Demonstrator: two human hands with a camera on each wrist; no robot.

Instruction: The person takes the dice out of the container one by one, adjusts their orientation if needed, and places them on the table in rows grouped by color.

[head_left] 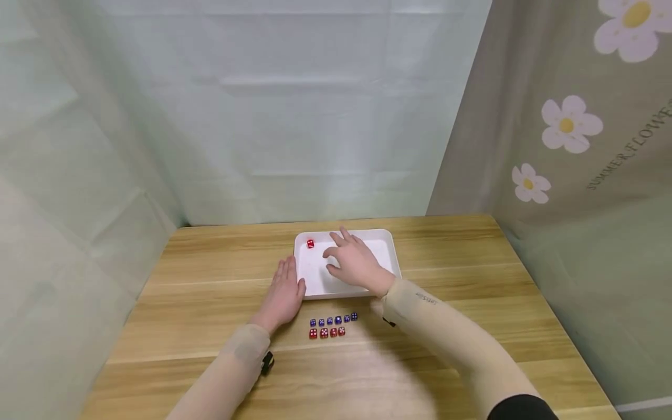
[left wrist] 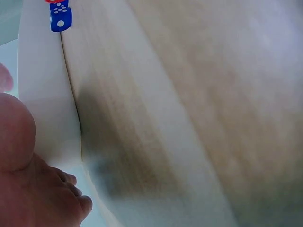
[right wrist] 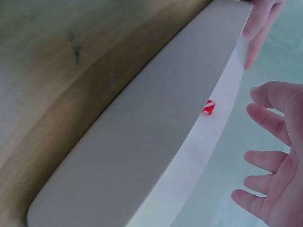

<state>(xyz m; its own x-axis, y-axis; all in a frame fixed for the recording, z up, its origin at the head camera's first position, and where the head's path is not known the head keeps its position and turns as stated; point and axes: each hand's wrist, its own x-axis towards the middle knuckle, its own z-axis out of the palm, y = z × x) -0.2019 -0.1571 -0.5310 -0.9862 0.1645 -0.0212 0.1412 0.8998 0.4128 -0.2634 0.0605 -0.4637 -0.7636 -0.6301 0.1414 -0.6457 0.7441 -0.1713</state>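
Observation:
A red die (head_left: 310, 244) lies in the far left corner of a white tray (head_left: 385, 244), and the right wrist view shows the same red die (right wrist: 209, 107) past the tray's wall (right wrist: 142, 123). My left hand (head_left: 284, 293) rests against the tray's left side, fingers straight and pointing away from me. Over the tray hovers my right hand (head_left: 354, 262), its fingers spread and loosely bent with nothing between them. In the right wrist view its fingers (right wrist: 267, 161) stand apart from the die.
Nearer me on the wooden table (head_left: 220, 303) lie a row of several blue dice (head_left: 329, 321) and a row of several red dice (head_left: 324, 333). A pale curtain (head_left: 294, 116) hangs behind the table, and a flower-patterned one (head_left: 572, 233) at the right.

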